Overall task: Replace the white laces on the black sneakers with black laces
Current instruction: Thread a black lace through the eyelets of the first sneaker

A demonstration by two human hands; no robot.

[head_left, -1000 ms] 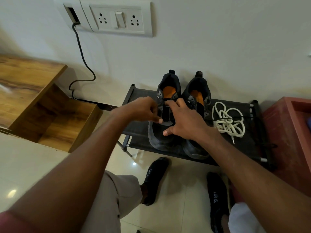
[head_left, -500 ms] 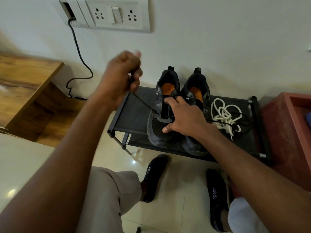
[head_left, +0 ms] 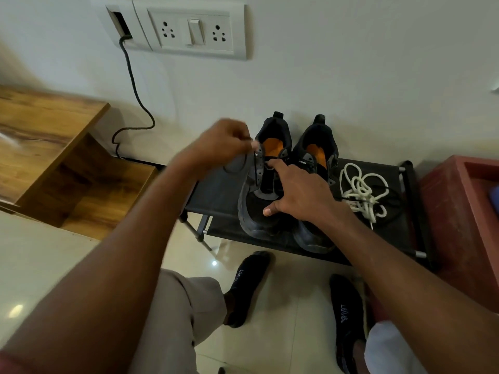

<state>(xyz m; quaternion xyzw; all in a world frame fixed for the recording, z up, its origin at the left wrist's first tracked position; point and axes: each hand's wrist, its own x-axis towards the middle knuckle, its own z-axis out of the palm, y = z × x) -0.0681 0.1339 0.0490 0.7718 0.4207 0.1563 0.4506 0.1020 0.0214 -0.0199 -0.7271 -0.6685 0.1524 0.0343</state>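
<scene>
Two black sneakers with orange insoles stand side by side on a low black rack (head_left: 216, 190), heels toward the wall. My left hand (head_left: 224, 145) is blurred and pinches a black lace (head_left: 249, 168) by the left sneaker's (head_left: 259, 211) upper eyelets; the lace hangs in a loop beside the shoe. My right hand (head_left: 299, 195) lies flat over the left sneaker's tongue, holding it down, with a fingertip at the eyelets. The right sneaker (head_left: 316, 152) is partly hidden by that hand. The removed white laces (head_left: 361, 190) lie in a tangle on the rack to the right, with a black lace across them.
A wooden cabinet (head_left: 54, 157) stands at the left. A red box (head_left: 459, 217) sits at the right of the rack. A switch panel (head_left: 189, 31) and a black cable (head_left: 135, 90) are on the wall. My feet in black socks (head_left: 248, 287) rest on the tiled floor.
My left hand, which had pulled the black lace up and to the left, has come back down to the left sneaker's eyelets. My right hand has stayed on the shoe.
</scene>
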